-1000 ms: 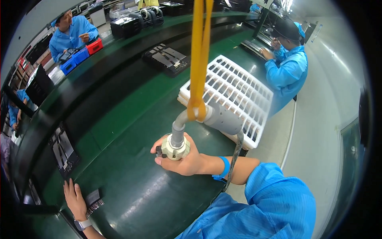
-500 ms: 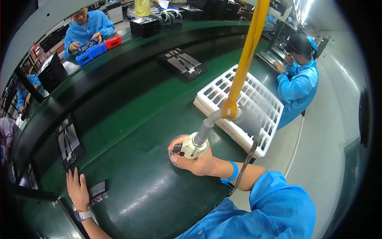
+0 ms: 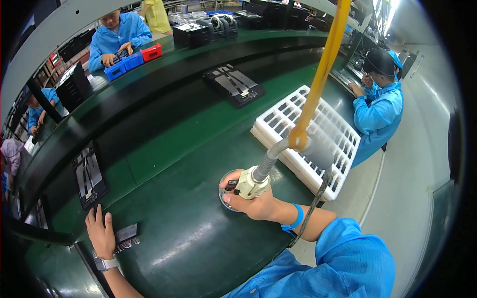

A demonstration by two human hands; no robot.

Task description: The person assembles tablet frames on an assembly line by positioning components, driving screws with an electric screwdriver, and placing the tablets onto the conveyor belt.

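Observation:
My right hand is closed around a pale, upright electric screwdriver, seen almost from above. The tool's lower end is hidden by my fingers. Under and beside them, a round dish with small bits in it rests on the green mat. My left hand lies on the mat with its fingers stretched out, holding nothing. Just past its fingertips is an opened black tablet with silvery parts showing. Against the side of this hand sits a small dark strip of fringed pieces.
A yellow strap hangs down to the screwdriver's grey hose. White slotted trays are stacked at the right. Another opened tablet lies farther off. A co-worker in blue sits at right; another works behind blue and red bins.
The whole scene has shifted slightly right and down in the picture. Both hands keep nearly the same places on the mat, the right one still gripping the screwdriver.

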